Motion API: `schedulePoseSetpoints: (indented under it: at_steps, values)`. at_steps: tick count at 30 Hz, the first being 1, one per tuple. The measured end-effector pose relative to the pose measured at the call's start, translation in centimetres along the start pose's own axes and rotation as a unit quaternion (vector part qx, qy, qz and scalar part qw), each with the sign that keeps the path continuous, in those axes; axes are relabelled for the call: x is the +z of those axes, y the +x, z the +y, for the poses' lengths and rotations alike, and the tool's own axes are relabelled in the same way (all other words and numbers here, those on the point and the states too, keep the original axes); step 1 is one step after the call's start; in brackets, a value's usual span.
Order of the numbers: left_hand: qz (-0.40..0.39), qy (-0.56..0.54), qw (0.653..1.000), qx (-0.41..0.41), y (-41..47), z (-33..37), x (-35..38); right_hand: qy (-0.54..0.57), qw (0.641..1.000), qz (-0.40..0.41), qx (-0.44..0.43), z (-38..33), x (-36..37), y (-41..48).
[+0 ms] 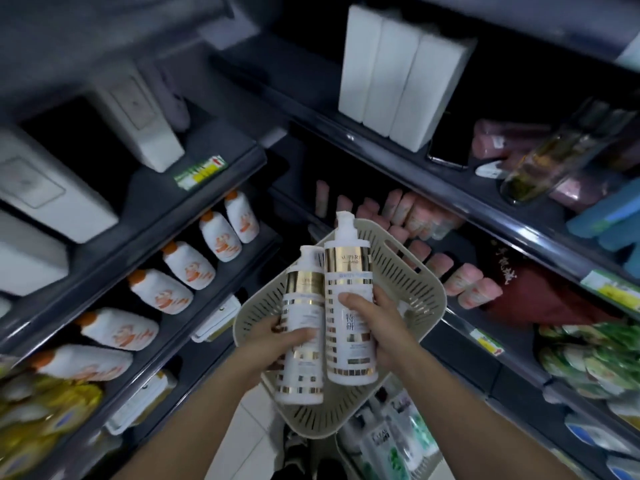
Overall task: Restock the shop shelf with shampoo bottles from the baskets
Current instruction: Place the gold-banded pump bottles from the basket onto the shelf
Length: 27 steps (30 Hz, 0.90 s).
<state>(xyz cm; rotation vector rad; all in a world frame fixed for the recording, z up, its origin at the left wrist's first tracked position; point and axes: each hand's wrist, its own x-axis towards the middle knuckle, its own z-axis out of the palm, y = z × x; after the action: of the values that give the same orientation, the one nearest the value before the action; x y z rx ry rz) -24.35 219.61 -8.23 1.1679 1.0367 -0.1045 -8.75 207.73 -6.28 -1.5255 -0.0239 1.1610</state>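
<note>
Three white boxes (398, 71) stood upright side by side at the top, with a dark phone (446, 147) lying just beside them. On the left ran a row of orange-capped bottles (194, 265), with yellow packs (45, 410) below. Pink tubes (415, 213) lay in rows at centre. A red bag (533, 296), blue packs (609, 216) and green packets (588, 355) were to the right.

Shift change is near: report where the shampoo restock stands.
Done: no white-and-gold bottles show on the shelves yet. In hand: left hand grips the shorter bottle, right hand the taller bottle, both over the beige basket, whose visible mesh is bare. Left: shelve these two; green-labelled bottles wait below.
</note>
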Motion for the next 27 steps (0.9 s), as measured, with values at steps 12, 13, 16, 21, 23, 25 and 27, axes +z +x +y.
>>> schedulePoseSetpoints:
  at_steps: [12, 13, 16, 21, 23, 25, 27]
  values:
    - [0.056, -0.149, 0.975, 0.154, -15.1, 2.7, -7.1, -0.024, 0.974, -0.224, -0.037, -6.2, 9.6, -7.5]
    - [0.067, -0.148, 0.973, 0.163, -16.3, 3.0, -7.9, -0.035, 0.969, -0.240, -0.045, -6.6, 10.8, -8.1]
    - [0.108, -0.156, 0.963, 0.190, -20.0, 3.5, -10.7, -0.069, 0.958, -0.266, -0.077, -7.9, 14.5, -10.2]
    - [0.170, -0.145, 0.942, 0.251, -26.4, 4.4, -15.6, -0.105, 0.928, -0.330, -0.138, -9.8, 21.1, -14.5]
    - [0.191, -0.147, 0.930, 0.277, -28.9, 4.6, -17.6, -0.106, 0.919, -0.347, -0.155, -10.4, 23.9, -16.2]
    - [0.206, -0.155, 0.916, 0.306, -31.3, 4.8, -19.6, -0.101, 0.913, -0.356, -0.170, -11.0, 26.8, -18.0]
    - [0.223, -0.150, 0.904, 0.331, -33.8, 5.1, -21.6, -0.104, 0.905, -0.365, -0.190, -11.6, 29.6, -19.7]
